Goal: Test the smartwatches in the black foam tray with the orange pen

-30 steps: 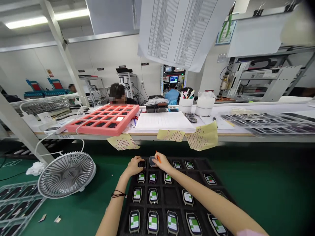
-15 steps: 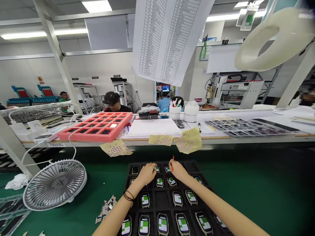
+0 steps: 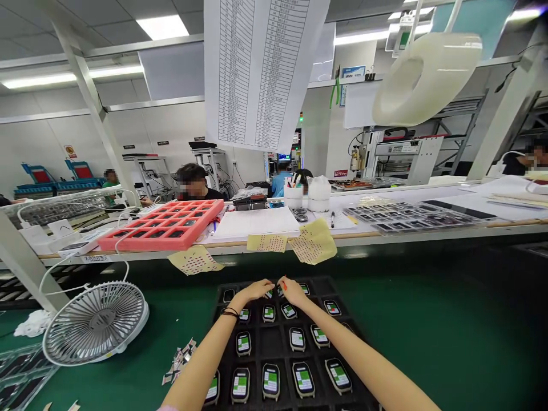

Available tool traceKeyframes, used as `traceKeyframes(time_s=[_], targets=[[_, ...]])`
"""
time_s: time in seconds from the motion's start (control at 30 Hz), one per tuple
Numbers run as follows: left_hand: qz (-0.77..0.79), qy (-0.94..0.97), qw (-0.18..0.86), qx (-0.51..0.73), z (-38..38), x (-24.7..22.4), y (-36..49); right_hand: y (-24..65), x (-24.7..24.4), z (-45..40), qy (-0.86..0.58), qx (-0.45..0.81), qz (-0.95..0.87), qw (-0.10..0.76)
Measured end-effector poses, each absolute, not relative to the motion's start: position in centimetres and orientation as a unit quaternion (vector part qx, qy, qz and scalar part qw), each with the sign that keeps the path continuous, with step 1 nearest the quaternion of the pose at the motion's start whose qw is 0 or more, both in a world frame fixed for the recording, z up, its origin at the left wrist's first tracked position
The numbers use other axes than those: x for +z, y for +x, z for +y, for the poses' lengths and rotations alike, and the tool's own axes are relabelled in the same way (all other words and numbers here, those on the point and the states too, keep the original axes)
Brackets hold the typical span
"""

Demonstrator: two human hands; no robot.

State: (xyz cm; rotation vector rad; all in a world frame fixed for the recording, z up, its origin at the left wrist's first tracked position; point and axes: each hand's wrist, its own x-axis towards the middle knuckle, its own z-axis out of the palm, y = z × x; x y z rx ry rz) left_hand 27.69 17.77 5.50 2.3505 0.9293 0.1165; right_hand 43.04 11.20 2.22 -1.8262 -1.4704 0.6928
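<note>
A black foam tray (image 3: 269, 342) on the green work surface holds several smartwatches (image 3: 271, 381) with lit green-and-white screens, each in its own compartment. At the tray's far row, my left hand (image 3: 257, 290) has its fingers bent down over a smartwatch (image 3: 269, 294), touching its upper edge; the fingertips are partly hidden. Close to its right, my right hand (image 3: 293, 292) is closed around a thin orange stick-like tool (image 3: 284, 285), mostly covered by the fingers. Another watch (image 3: 280, 291) shows partly beneath this hand. One middle compartment holds no watch.
A round white fan (image 3: 96, 322) stands at left, near small loose strips (image 3: 178, 359). Behind the tray runs a shelf with a red foam tray (image 3: 160, 225), a clear tray of parts (image 3: 415, 217) and yellow dotted sheets (image 3: 314, 242). A printed sheet (image 3: 261, 74) and a tape roll (image 3: 428, 80) hang overhead.
My right hand has moved left, closer to my left hand, with the orange tool still in it. The left hand stays over the far row. The camera view has shifted slightly.
</note>
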Motion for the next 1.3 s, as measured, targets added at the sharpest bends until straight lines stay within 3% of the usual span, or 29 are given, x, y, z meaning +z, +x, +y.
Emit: traceKeyframes(time_s=[0.17,0.4,0.8,1.3], targets=[[0.343,0.836,0.425,0.054,18.1,5.3,26.4,43.6,2.5,10.4,-0.629,0.36,-0.515,0.458],[0.336,0.758,0.515,0.217,16.4,5.7,25.3,43.9,4.4,6.3,-0.487,0.462,-0.461,0.581],[0.291,0.691,0.569,0.338,8.8,9.5,24.3,43.4,5.5,3.0,-0.413,0.521,-0.495,0.559],[0.255,0.664,0.608,0.353,7.5,9.4,24.5,43.5,7.8,0.6,-0.41,0.507,-0.527,0.545]])
